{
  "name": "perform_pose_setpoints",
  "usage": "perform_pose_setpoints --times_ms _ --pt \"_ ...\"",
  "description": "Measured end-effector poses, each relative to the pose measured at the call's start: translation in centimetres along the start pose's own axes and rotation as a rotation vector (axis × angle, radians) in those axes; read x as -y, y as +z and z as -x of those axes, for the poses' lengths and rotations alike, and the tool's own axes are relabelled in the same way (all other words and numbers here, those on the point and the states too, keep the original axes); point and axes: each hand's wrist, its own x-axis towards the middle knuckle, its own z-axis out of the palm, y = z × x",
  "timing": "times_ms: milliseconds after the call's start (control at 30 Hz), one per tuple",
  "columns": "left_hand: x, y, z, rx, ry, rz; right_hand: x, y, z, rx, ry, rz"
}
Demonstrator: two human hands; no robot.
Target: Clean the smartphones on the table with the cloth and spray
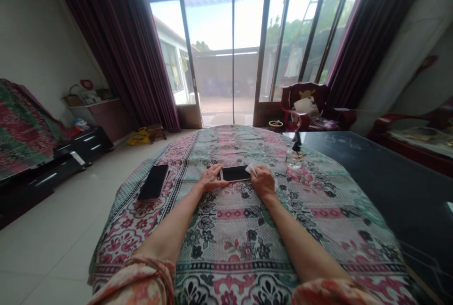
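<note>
A smartphone (pixel 235 173) with a dark screen and pale edge lies lengthwise across the patterned tablecloth (pixel 244 229). At its left end my left hand (pixel 212 178) grips it, thumb along the near edge and fingers at the far corner. My right hand (pixel 264 182) is closed round a white tissue or cloth (pixel 251 169), pressed to the phone's right end. Farther left rests a second, larger phone (pixel 153 182), dark and face up, with something thin partly hidden under it. To the right stands a clear glass spray bottle (pixel 294 156) with a black top.
A dark glossy table (pixel 357 168) adjoins on the right, with a wooden chair (pixel 306 102) behind it. Glass sliding doors (pixel 230 59) stand ahead between purple curtains. On the left floor are a black low cabinet (pixel 88 147) and a yellow item (pixel 138 136) beside a small stool.
</note>
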Motion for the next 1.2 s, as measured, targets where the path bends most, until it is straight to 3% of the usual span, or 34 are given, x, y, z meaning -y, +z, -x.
perform_pose_setpoints --times_ms 233,400,733,1200 --pt "-0.8 0.0 0.2 0.064 -0.12 -0.005 0.0 -0.1 -0.1 0.013 -0.011 -0.018" --pt "-1.3 0.2 0.2 0.03 -0.154 -0.022 -0.1 0.0 0.0 0.017 -0.009 -0.025" --pt "-1.3 1.2 0.8 -0.088 -0.104 -0.018 0.1 -0.3 -0.1 0.007 -0.006 -0.048" --pt "-1.4 0.9 0.8 -0.131 -0.07 0.012 -0.3 0.5 -0.6 -0.004 0.014 -0.094"
